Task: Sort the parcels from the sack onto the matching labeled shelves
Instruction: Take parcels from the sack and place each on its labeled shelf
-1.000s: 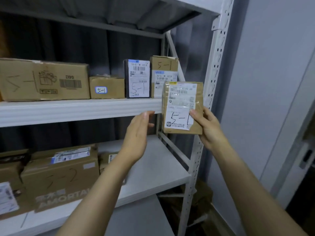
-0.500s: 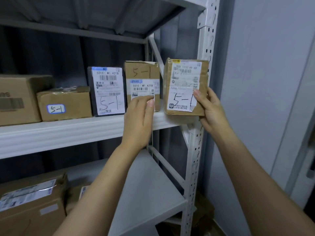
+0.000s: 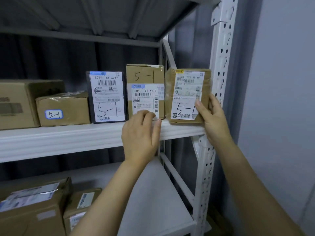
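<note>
A brown taped parcel [image 3: 185, 94] with a white label marked "5-1" stands upright at the right end of the white shelf [image 3: 68, 138]. My right hand [image 3: 210, 114] grips its right edge, thumb across the label. My left hand [image 3: 141, 135] rests with loosely bent fingers against the lower front of the neighbouring brown box [image 3: 144, 77], also marked "5-1". Left of that stand a black parcel [image 3: 106, 97] and a small brown box [image 3: 63, 109], both marked "5-1".
A large cardboard box [image 3: 15, 103] sits at the shelf's far left. The white perforated upright [image 3: 219, 57] stands just right of the held parcel. On the lower shelf [image 3: 153, 201] are several brown boxes at the left. A grey wall is on the right.
My right hand has lifted the parcel up and set its base on the shelf's right end. My left hand rose to the neighbouring box, then slid down to its lower front.
</note>
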